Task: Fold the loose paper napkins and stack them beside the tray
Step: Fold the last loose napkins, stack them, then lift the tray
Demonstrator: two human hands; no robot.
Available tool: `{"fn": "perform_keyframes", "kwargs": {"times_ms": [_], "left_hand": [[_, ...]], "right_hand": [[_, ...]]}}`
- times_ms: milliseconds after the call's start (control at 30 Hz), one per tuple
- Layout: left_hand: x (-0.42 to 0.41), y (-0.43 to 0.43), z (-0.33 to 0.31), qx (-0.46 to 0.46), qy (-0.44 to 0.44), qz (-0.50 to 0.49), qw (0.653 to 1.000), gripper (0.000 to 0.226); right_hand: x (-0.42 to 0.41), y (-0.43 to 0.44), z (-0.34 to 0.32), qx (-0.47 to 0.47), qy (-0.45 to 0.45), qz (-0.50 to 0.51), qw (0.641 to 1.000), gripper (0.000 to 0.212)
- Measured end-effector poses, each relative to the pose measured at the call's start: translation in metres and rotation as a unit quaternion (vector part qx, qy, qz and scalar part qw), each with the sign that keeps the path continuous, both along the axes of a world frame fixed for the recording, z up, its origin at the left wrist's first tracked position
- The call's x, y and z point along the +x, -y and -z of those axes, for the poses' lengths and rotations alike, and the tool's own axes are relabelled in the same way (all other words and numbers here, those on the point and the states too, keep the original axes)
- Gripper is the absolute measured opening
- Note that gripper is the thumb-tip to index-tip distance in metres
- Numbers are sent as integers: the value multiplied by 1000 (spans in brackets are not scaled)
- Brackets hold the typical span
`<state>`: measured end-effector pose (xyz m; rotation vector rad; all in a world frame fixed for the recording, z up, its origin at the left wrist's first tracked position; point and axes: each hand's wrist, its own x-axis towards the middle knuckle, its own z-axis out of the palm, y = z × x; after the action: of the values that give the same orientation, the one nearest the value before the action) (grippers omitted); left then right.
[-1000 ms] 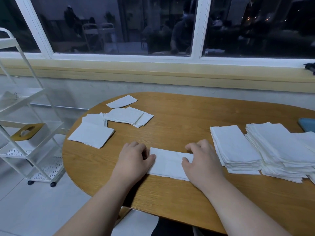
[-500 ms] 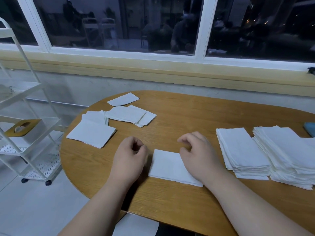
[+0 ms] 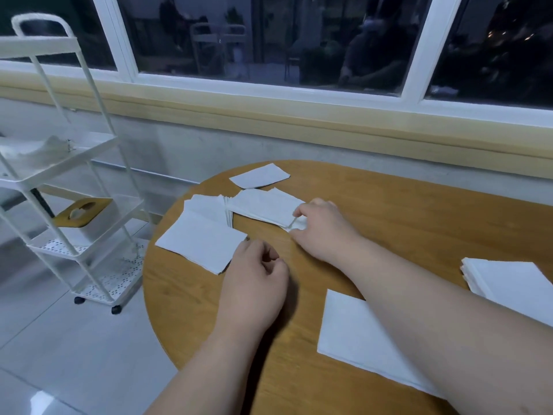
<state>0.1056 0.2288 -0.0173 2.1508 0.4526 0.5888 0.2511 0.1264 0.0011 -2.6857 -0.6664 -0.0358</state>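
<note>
Loose white napkins lie at the far left of the wooden table (image 3: 389, 223): a small pile (image 3: 263, 205), a single sheet (image 3: 259, 176) behind it, and a larger pile (image 3: 203, 241) at the left edge. My right hand (image 3: 321, 226) reaches across and pinches the near right corner of the small pile. My left hand (image 3: 254, 283) hovers loosely curled over the table, holding nothing, just right of the larger pile. The folded napkin (image 3: 359, 339) lies near me, partly under my right forearm. A stack of folded napkins (image 3: 508, 283) shows at the right edge.
A white wheeled shelf cart (image 3: 83, 205) stands on the tiled floor left of the table, with a wooden tissue-box lid (image 3: 82, 211) on its middle shelf. A window and sill run behind the table. No tray is in view.
The view has swung left. My right hand left the folded napkin and reached to the loose pile at the far left. My left hand lifted off the folded napkin.
</note>
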Motion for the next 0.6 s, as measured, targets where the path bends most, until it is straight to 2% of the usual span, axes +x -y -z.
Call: {"fn": "perform_keyframes", "kwargs": {"times_ms": [67, 200, 600], "left_hand": [[1, -2, 0, -26, 1, -1, 1000, 12], [1, -2, -1, -22, -8, 12, 1000, 12], [1, -1, -2, -18, -20, 24, 999, 12]], "right_hand": [[11, -11, 2, -12, 0, -8, 1000, 37], [21, -21, 1, -27, 27, -21, 999, 17], [-1, 7, -20, 108, 53, -15, 993, 14]]}}
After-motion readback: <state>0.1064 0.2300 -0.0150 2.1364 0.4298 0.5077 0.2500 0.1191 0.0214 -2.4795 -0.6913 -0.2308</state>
